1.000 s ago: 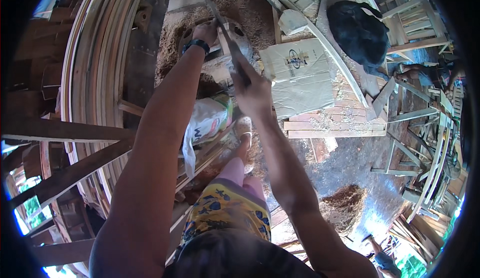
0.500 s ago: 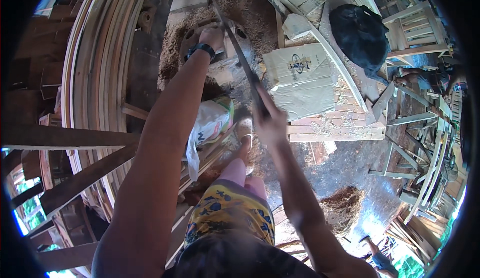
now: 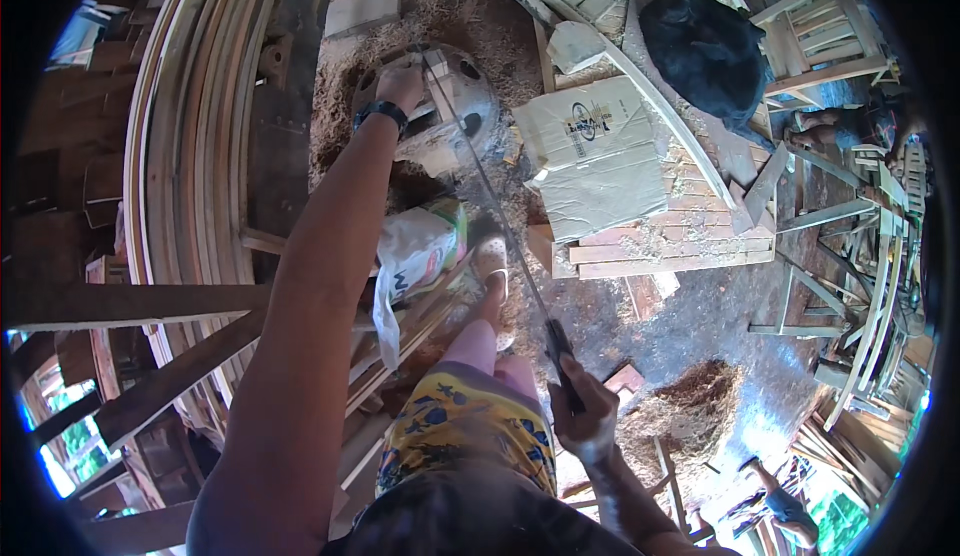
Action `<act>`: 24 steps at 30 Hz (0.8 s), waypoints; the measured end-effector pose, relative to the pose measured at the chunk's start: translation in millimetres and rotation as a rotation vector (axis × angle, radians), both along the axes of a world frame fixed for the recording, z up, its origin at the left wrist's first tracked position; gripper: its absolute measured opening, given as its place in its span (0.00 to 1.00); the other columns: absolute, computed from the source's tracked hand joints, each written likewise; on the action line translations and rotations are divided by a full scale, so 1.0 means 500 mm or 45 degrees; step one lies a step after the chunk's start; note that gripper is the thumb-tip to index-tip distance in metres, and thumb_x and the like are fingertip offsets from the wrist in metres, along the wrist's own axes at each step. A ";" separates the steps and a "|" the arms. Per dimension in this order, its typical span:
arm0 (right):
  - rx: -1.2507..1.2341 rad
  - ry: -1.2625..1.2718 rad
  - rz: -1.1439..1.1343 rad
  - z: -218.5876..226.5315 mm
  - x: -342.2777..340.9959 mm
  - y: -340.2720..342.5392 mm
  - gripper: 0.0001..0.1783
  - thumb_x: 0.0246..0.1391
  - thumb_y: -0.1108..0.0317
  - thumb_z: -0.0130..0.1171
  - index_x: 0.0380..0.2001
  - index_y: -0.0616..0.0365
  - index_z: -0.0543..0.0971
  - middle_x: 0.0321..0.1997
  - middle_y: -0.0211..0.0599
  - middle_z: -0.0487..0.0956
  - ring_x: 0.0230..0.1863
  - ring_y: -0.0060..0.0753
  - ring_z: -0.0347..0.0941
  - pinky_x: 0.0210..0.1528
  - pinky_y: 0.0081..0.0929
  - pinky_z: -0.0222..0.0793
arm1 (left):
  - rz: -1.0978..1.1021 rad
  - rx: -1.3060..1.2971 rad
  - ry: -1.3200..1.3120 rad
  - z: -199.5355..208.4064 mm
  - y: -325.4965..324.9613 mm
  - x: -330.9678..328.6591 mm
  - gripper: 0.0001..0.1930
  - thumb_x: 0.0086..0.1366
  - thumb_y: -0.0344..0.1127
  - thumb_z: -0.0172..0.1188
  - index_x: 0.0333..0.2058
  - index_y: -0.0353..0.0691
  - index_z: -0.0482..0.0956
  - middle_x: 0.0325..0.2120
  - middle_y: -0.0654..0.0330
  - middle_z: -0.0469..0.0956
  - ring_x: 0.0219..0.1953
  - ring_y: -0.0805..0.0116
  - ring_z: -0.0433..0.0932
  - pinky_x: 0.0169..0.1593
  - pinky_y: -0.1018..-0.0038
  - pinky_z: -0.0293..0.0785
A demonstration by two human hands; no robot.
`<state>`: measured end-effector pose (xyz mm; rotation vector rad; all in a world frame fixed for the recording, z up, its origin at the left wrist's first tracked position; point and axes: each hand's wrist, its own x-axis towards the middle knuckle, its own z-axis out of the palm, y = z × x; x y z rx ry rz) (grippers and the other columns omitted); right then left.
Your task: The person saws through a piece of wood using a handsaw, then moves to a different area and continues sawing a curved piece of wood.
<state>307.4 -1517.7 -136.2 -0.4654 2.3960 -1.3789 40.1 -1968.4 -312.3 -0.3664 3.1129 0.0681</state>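
My right hand [image 3: 585, 411] is closed round the dark handle of a handsaw [image 3: 490, 193], low and close to my body. The saw's long thin blade slants away up to the left, its far end at a narrow piece of pale wood [image 3: 440, 102]. That wood rests on a round, grey wheel-like metal piece [image 3: 478, 106] with holes in it. My left hand [image 3: 402, 84], with a dark band on the wrist, is closed at the wood beside the blade; its fingertips are mostly hidden.
Long boards [image 3: 200, 156] are stacked along the left. A white plastic bag [image 3: 415, 246] lies beside my foot. Flattened cardboard [image 3: 595, 156] covers part of a slatted wooden platform [image 3: 680, 251], with a black bag-like bundle [image 3: 703, 56] behind. Sawdust [image 3: 700, 396] lies on the floor. Another person [image 3: 850, 126] is at the far right.
My right hand has pulled the saw back toward my body, down and slightly right, so the blade now stretches between my hands. My left hand stays at the wood; the view has shifted slightly.
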 end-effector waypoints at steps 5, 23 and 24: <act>0.037 0.210 0.024 -0.135 -0.288 -0.310 0.38 0.57 0.76 0.58 0.69 0.32 0.68 0.29 0.48 0.82 0.20 0.38 0.77 0.25 0.36 0.72 | -0.028 0.083 -0.251 -0.017 -0.017 -0.008 0.16 0.72 0.38 0.45 0.48 0.36 0.78 0.38 0.42 0.84 0.45 0.46 0.83 0.51 0.52 0.76; -0.012 0.197 0.011 -0.061 -0.154 -0.153 0.34 0.61 0.79 0.53 0.68 0.38 0.69 0.49 0.46 0.84 0.28 0.45 0.83 0.26 0.38 0.74 | 0.078 0.047 -0.239 -0.017 -0.004 -0.006 0.18 0.72 0.34 0.44 0.50 0.36 0.80 0.41 0.43 0.84 0.46 0.44 0.83 0.53 0.54 0.77; 0.041 0.066 0.026 -0.096 -0.215 -0.217 0.33 0.62 0.74 0.55 0.68 0.32 0.69 0.43 0.52 0.83 0.30 0.50 0.83 0.26 0.42 0.74 | 0.038 0.071 -0.271 -0.014 -0.006 -0.007 0.18 0.73 0.36 0.43 0.50 0.37 0.80 0.42 0.43 0.84 0.46 0.44 0.82 0.53 0.53 0.76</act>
